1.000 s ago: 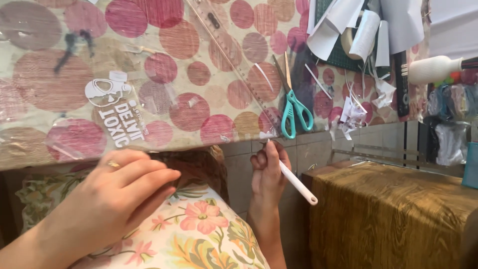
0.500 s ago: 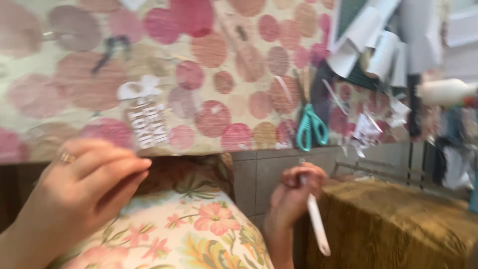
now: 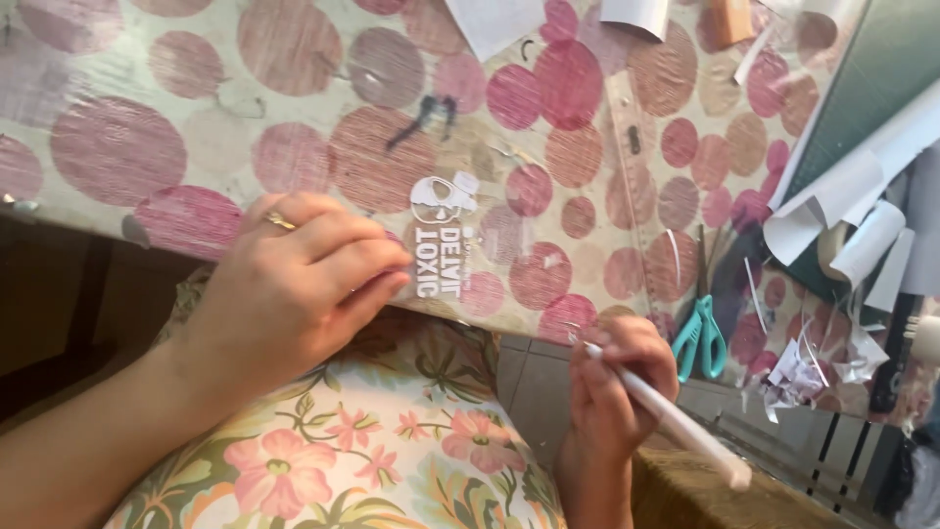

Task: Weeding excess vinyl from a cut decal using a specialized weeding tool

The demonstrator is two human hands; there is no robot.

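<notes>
While left hand point(image 3: 294, 284) presses white decal point(image 3: 439, 233), right hand point(image 3: 617, 392) holds pen point(image 3: 676, 423).

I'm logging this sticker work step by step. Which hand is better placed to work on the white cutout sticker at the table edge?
Probably the left hand: its fingertips rest right beside the white cutout sticker at the table edge. The right hand sits lower, off the table, gripping a white pen tool.
</notes>
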